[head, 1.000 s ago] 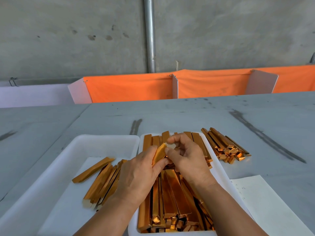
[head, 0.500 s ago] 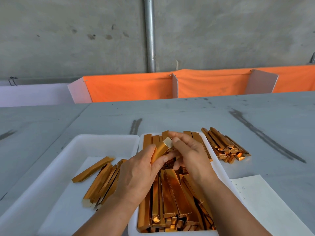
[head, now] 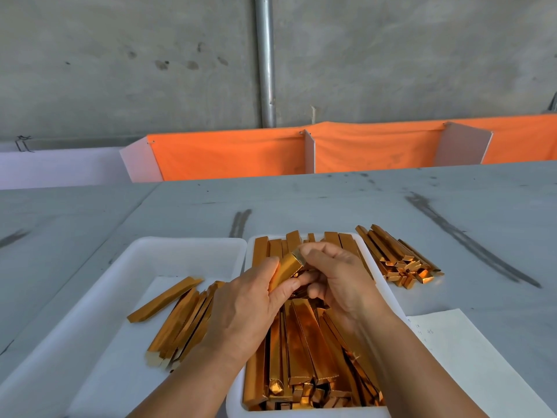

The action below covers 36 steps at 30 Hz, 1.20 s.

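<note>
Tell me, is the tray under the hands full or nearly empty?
Full: gold boxes crowd the tray from far rim to near rim, piled in layers.

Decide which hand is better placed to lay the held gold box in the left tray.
Left: the left hand grips the gold box along its body, next to the left tray; the right hand only pinches its far end.

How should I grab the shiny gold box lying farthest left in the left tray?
Probably pinch the gold box across its two long sides near the middle, coming down from above. It lies flat on the paper in the left tray, long and thin, with bare paper on both sides of its near half, so fingers fit there.
</note>
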Each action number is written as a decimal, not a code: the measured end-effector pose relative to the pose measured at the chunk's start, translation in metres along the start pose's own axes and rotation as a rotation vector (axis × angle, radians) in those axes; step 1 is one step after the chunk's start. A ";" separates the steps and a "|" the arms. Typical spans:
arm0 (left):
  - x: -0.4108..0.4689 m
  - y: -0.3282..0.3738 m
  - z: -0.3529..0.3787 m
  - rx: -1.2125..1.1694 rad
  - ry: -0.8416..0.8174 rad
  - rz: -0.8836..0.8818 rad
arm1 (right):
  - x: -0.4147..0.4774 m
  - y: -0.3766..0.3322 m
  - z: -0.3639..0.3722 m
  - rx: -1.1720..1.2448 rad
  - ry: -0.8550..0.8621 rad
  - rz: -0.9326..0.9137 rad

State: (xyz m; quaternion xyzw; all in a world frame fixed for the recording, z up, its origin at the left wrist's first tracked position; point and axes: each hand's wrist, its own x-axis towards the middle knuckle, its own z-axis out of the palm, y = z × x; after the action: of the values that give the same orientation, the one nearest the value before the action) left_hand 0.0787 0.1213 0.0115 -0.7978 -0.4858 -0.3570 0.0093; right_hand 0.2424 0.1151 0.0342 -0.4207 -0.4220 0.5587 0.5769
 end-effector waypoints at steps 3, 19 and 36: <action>0.000 0.002 -0.001 0.001 0.010 0.004 | 0.000 0.001 0.001 -0.046 0.011 -0.022; 0.001 0.001 0.000 -0.003 -0.045 0.026 | -0.001 -0.006 0.000 -0.028 0.068 0.014; 0.001 0.001 -0.001 -0.024 -0.051 0.013 | -0.006 -0.008 0.002 -0.152 0.079 -0.054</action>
State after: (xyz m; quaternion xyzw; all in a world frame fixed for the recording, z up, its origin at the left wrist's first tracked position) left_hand 0.0792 0.1209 0.0128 -0.8099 -0.4764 -0.3421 -0.0104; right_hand 0.2427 0.1089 0.0422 -0.4733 -0.4513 0.4922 0.5745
